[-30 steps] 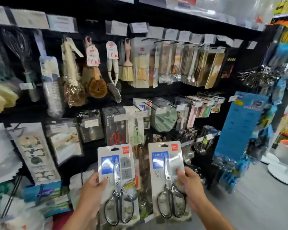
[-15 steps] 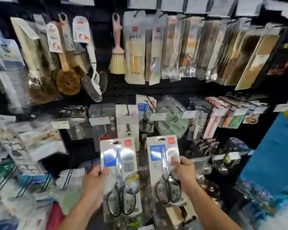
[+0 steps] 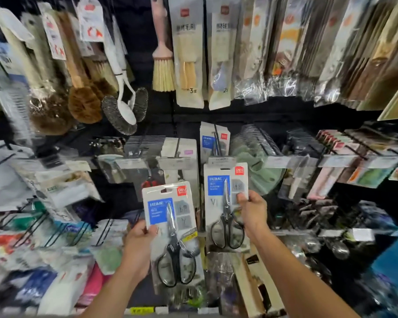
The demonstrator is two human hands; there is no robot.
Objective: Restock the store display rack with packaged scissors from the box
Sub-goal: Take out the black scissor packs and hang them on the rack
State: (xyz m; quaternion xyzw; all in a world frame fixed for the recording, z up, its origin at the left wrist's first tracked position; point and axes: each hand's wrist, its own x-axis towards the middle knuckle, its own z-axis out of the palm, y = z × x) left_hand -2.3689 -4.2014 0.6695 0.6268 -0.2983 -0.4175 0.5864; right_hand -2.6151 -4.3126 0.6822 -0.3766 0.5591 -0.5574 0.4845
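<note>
My left hand grips a carded pack of black-handled scissors by its left edge, low in front of the rack. My right hand holds a second scissors pack by its right edge, raised so that its top sits just under the price tag of a hook. A matching scissors pack hangs further back on that hook. Both held packs have a blue label and a red logo.
The black display rack is crowded with hanging goods: brushes at upper left, packaged brushes and chopsticks along the top, green items to the right of the hook, bagged goods at lower left. A cardboard box sits low between my arms.
The view has moved closer to the rack. My right hand has lifted its scissors pack up toward the hook's price tag; my left hand's pack has stayed low.
</note>
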